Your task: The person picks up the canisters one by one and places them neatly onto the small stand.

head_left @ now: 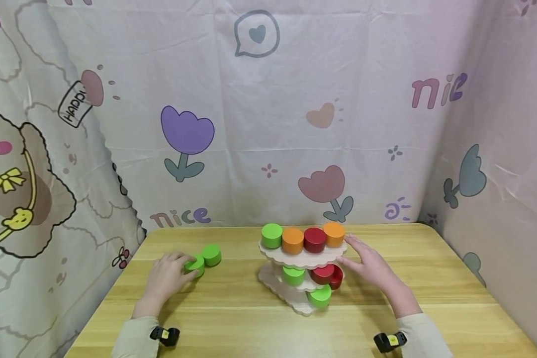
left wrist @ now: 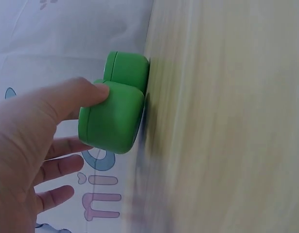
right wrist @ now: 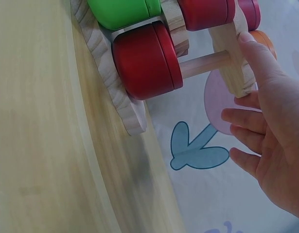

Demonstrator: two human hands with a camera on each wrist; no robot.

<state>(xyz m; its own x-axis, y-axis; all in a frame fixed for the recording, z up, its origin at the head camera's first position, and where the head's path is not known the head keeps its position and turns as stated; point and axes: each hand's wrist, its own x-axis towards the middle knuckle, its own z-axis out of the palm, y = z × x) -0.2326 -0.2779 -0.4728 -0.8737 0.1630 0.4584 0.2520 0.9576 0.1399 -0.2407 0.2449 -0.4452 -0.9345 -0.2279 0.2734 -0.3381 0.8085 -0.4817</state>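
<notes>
In the head view my left hand (head_left: 164, 278) pinches a green round block (head_left: 196, 266) on the left of the table. Its thumb presses the near side in the left wrist view, and the block hides the forefinger. Another green block (head_left: 212, 254) stands right behind that one. A tiered wooden stand (head_left: 306, 257) with scalloped shelves carries green, orange and red blocks. At the stand's right side, my right hand (head_left: 373, 266) holds the edge of the top shelf (right wrist: 230, 73) between thumb and forefinger. The other fingers spread loosely below.
The top shelf bears a green block (head_left: 272, 236), a red block (head_left: 315, 240) and two orange ones. More red and green blocks sit on the lower shelves. A patterned cloth (head_left: 259, 124) hangs behind the wooden table (head_left: 232, 318) and along both sides.
</notes>
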